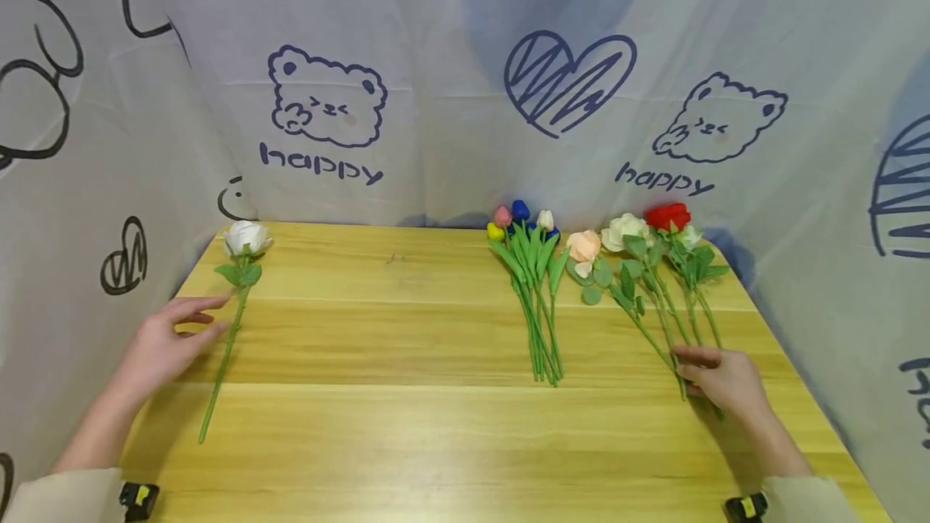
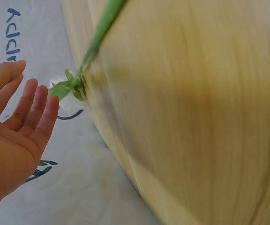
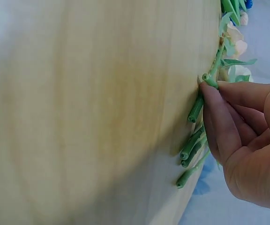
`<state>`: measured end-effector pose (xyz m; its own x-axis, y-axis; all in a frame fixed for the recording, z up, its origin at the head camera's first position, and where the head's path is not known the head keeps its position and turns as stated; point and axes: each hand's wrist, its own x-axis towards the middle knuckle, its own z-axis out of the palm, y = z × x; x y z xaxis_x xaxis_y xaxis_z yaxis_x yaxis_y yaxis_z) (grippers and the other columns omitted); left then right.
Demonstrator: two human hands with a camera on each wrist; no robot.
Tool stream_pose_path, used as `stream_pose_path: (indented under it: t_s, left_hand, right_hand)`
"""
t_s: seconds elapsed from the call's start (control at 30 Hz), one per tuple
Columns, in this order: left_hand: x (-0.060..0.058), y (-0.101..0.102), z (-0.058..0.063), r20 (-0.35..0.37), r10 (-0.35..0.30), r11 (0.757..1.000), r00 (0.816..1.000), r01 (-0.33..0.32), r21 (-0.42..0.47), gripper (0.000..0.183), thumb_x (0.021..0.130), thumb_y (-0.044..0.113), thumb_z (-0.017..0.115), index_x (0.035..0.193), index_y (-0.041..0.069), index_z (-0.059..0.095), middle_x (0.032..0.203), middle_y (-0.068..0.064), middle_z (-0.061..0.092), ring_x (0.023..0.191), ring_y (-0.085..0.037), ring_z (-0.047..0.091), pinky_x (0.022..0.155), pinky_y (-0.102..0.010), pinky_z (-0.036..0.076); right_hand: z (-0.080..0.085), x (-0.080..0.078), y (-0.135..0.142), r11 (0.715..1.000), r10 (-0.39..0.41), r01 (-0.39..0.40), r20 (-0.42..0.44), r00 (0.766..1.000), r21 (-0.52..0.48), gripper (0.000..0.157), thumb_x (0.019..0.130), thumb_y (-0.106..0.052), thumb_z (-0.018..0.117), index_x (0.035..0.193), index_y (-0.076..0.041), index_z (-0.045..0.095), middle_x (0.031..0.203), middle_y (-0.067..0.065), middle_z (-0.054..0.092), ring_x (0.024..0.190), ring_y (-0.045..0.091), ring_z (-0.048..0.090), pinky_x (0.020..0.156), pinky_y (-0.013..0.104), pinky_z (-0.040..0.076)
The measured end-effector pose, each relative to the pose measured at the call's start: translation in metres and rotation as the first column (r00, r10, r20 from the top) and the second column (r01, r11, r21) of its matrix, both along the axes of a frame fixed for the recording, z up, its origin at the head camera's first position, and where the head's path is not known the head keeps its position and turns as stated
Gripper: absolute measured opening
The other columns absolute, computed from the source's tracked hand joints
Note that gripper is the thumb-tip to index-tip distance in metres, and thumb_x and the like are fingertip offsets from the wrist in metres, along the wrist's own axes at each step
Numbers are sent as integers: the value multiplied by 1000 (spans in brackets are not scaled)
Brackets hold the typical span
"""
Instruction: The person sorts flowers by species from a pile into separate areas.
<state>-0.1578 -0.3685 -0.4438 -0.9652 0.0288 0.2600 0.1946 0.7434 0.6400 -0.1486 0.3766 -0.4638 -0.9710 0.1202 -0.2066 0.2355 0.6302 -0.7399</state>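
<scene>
A white artificial rose lies on the left of the table, its green stem pointing toward the front. My left hand is beside that stem with fingers extended; in the left wrist view the same hand has its palm showing and nothing in it. On the right, my right hand pinches the stem end of a peach rose between thumb and index finger, seen closely in the right wrist view. Beside it lie a cream rose and a red rose, their stem ends near the hand.
A bunch of artificial tulips in pink, blue, yellow and white lies right of the middle. The wooden table meets a pale cloth backdrop with drawn bears and hearts at its back and sides.
</scene>
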Motion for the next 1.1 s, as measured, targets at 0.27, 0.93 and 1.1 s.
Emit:
stream_pose_path:
  t_s: [0.27,0.93,1.1]
  left_hand:
    - [-3,-13,-5,67,-26,993,997,34,-116,39,96,11,76,132,-1,68,130,-30,63,91,9,54,69,-16,46]
    - [-14,-17,-22,222,-79,986,972,109,-129,48,91,12,82,131,-9,65,122,-32,65,91,-22,67,68,-23,53]
    - [-16,-15,-22,244,-73,983,967,110,-143,50,92,16,81,133,-9,65,123,-32,67,96,-33,69,73,-27,53]
  right_hand:
    - [-4,-1,-2,998,-32,33,21,999,-48,47,100,-12,70,141,9,58,134,32,62,89,16,75,74,31,64]
    - [1,1,3,963,55,-26,-100,993,268,44,96,-27,76,129,2,71,124,23,71,103,40,70,82,51,58]
    - [-2,-2,0,941,86,-36,-136,987,337,45,91,-26,80,125,2,72,115,18,76,101,40,69,76,46,57]
